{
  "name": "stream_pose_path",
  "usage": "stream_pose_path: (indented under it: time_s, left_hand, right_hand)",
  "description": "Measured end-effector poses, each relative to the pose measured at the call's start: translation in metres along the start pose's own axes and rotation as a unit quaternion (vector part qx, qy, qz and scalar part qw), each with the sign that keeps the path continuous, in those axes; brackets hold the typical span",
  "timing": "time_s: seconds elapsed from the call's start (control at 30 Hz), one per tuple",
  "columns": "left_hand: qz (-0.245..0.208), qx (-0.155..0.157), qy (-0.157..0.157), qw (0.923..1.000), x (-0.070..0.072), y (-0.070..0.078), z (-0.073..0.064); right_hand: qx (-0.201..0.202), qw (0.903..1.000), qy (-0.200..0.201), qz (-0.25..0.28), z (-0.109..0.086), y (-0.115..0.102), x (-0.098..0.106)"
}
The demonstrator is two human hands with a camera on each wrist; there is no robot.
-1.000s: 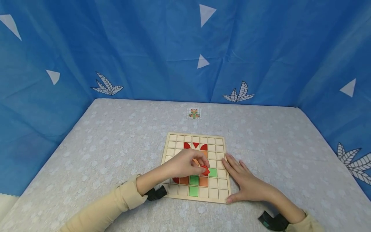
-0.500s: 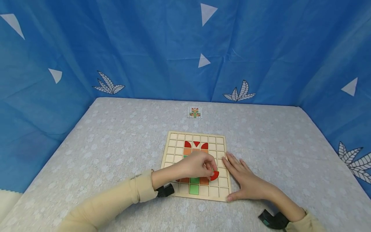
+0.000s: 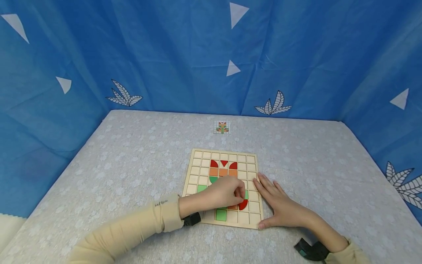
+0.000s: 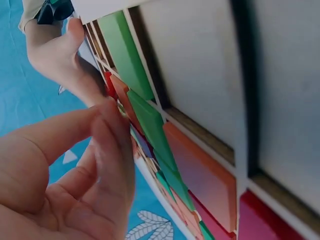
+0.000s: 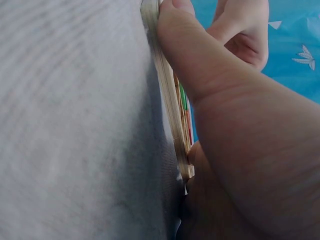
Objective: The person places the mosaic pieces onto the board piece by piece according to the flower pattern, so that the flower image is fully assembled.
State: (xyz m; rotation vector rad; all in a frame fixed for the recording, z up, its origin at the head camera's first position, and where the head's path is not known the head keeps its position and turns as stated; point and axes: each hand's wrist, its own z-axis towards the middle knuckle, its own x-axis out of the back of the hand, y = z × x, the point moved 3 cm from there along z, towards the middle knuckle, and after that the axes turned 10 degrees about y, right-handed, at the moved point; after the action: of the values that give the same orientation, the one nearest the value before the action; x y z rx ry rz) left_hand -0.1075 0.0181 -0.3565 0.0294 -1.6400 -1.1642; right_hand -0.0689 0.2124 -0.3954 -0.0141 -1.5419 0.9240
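A square wooden grid board (image 3: 195,170) lies on the table with coloured tiles in its cells. My left hand (image 3: 222,192) reaches over it, thumb and fingertips pinching the edge of a red quarter-circle tile (image 3: 243,205) at a lower right cell. In the left wrist view, the red tile (image 4: 109,85) shows just beyond the fingertips. My right hand (image 3: 281,207) lies spread along the board's right edge, thumb at the near corner. Orange tiles (image 3: 223,172), a red triangle (image 3: 224,163) and a green square (image 3: 221,215) sit in the grid; the left hand hides several others.
A small pattern card (image 3: 222,127) with a flower-like design on a grid lies behind the board. The table (image 3: 148,146) has a pale floral cloth. Blue curtain (image 3: 184,55) hangs around the back and sides.
My left hand has carried the red quarter-circle tile to the right and down to a cell beside the orange tile, turning it on the way. My right hand has stayed at the board's edge.
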Motion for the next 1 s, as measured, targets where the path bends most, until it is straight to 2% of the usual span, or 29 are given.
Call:
stream_pose_path:
  time_s: [0.17, 0.3, 0.57, 0.77, 0.9, 1.0]
  left_hand:
    - [0.087, -0.052, 0.011, 0.9947, -0.002, 0.005, -0.001]
    - [0.122, -0.092, 0.010, 0.9883, -0.005, 0.010, -0.001]
    - [0.138, -0.096, 0.006, 0.9858, -0.005, 0.011, -0.001]
    - [0.142, -0.082, 0.006, 0.9864, -0.002, 0.013, -0.003]
    - [0.139, -0.084, 0.014, 0.9866, -0.002, 0.012, -0.004]
    - [0.119, -0.077, 0.031, 0.9894, 0.006, 0.012, -0.006]
  right_hand:
    - [0.010, 0.9999, 0.004, -0.002, 0.000, 0.000, 0.001]
    - [0.013, 0.9999, 0.006, -0.002, 0.000, 0.001, 0.001]
    - [0.009, 1.0000, 0.002, -0.001, 0.001, 0.001, 0.000]
    - [0.010, 0.9999, 0.002, -0.001, 0.001, -0.001, 0.001]
    - [0.006, 1.0000, 0.002, -0.001, 0.001, -0.001, 0.001]
    - [0.001, 1.0000, 0.001, -0.004, 0.000, 0.000, 0.000]
